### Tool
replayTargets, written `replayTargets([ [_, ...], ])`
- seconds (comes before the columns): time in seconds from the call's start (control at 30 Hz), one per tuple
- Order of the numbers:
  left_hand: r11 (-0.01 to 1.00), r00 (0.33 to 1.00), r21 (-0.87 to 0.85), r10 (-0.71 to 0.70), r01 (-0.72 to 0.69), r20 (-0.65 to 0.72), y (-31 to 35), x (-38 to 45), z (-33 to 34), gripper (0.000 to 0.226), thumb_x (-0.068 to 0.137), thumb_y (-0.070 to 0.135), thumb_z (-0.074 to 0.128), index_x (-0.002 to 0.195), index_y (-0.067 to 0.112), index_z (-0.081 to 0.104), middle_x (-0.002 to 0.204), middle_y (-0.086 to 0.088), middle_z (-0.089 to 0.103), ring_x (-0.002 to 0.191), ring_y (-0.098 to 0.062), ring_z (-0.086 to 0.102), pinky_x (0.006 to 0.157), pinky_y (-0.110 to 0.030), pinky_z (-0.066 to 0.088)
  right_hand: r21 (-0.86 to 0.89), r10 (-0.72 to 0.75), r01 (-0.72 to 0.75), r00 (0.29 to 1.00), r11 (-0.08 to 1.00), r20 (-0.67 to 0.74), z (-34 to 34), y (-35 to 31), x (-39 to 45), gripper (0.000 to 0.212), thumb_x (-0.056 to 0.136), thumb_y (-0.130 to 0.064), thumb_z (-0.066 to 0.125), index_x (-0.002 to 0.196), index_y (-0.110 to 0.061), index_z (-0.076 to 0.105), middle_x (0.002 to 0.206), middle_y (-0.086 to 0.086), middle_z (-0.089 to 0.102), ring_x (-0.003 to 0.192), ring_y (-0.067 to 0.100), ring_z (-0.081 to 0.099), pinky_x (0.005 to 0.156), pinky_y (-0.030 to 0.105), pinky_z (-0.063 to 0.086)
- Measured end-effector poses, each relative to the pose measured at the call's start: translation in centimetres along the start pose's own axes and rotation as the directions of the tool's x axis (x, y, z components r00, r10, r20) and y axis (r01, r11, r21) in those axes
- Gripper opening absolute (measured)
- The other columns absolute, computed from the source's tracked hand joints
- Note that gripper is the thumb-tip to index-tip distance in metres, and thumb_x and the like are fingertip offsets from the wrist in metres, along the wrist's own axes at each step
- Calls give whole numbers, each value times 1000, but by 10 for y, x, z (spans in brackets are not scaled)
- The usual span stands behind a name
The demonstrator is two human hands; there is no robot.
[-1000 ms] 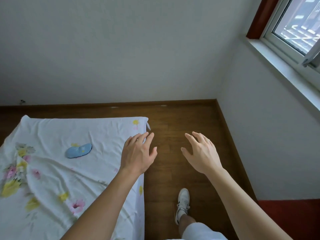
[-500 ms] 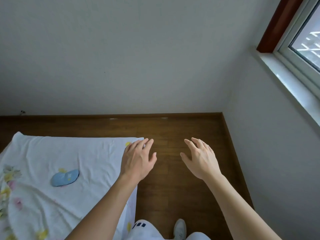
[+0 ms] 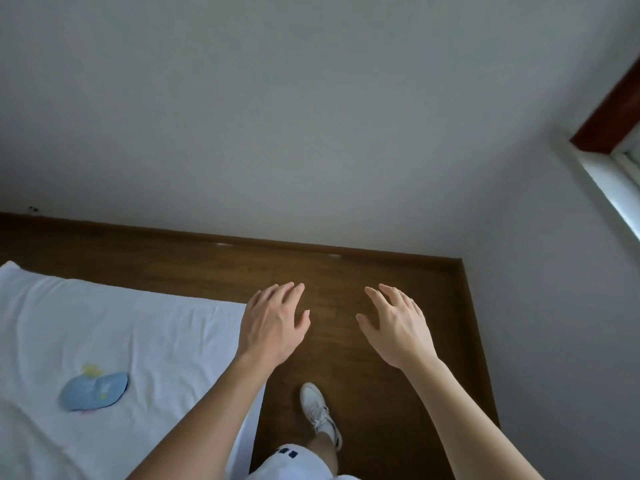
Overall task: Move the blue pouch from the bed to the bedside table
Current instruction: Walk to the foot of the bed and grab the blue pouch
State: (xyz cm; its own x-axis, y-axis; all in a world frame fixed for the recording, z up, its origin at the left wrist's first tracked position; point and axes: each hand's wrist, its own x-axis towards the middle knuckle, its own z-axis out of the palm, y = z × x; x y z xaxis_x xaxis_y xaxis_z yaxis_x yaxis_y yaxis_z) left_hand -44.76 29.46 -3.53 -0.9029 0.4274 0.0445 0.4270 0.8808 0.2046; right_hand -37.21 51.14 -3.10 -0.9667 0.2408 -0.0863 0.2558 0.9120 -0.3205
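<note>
Bedding fills the left of my view: the bed (image 3: 114,327) wears a white sheet, rumpled and a little blurred. On it, near the lower left, lies the blue pouch (image 3: 92,392), flat on the sheet, oval, with small yellow marks on its fabric and a pale yellow print on the sheet just behind it. Nothing touches it.

Moving right, I see the left hand (image 3: 273,323) held out past the bed's right edge, palm down, fingers spread and slightly curled. Its grip is released and it carries nothing; it sits well apart from the pouch, with the forearm crossing above the sheet's corner.

Below and between the arms, a white sneaker (image 3: 318,412) stands on the wooden floor (image 3: 374,393), beside the bed's side, with white shorts (image 3: 294,464) at the bottom edge.

Further right, the right hand (image 3: 398,327) hangs over the bare floor, palm down and angled inward, fingers loose and parted. I read its grip as released too, with nothing in it.

A dark wooden skirting (image 3: 242,241) runs along the grey wall (image 3: 311,116). At the far right, a window frame (image 3: 609,123) cuts the corner of my view.
</note>
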Motion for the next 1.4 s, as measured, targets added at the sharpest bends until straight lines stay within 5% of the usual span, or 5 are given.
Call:
replayTargets([
  [0.43,973,972,-30,-228,227,-62,-120,187,-15,53,92,48,52,139,25,46,141,-2,58,129,-22,53,108,-40,44,-48,-207,213,973,976,103,-5,-91,251,60,96,-54,48,149,-28,38,155,4,43,144,27,36,119,49,31],
  [0.8,896,894,-13,-445,445,-53,-202,282,-8,53,92,51,50,139,26,47,140,-1,60,128,-20,54,107,-41,45,-2,-413,425,880,905,234,26,-155,425,58,96,-52,48,147,-27,38,155,6,41,143,28,37,118,51,33],
  [1.2,654,639,-71,-753,753,-156,-273,443,-37,55,94,53,46,143,28,40,147,-1,53,135,-22,47,112,-47,40,125,-707,709,638,694,306,36,-249,640,56,98,-49,47,148,-25,40,154,7,44,140,26,40,118,46,31],
  [1.4,499,483,-74,-860,863,-167,-299,455,-49,55,94,55,45,142,29,41,147,0,53,135,-23,47,113,-45,38,184,-811,807,492,561,318,43,-302,689,55,97,-44,53,147,-23,43,150,10,49,137,28,44,115,48,35],
])
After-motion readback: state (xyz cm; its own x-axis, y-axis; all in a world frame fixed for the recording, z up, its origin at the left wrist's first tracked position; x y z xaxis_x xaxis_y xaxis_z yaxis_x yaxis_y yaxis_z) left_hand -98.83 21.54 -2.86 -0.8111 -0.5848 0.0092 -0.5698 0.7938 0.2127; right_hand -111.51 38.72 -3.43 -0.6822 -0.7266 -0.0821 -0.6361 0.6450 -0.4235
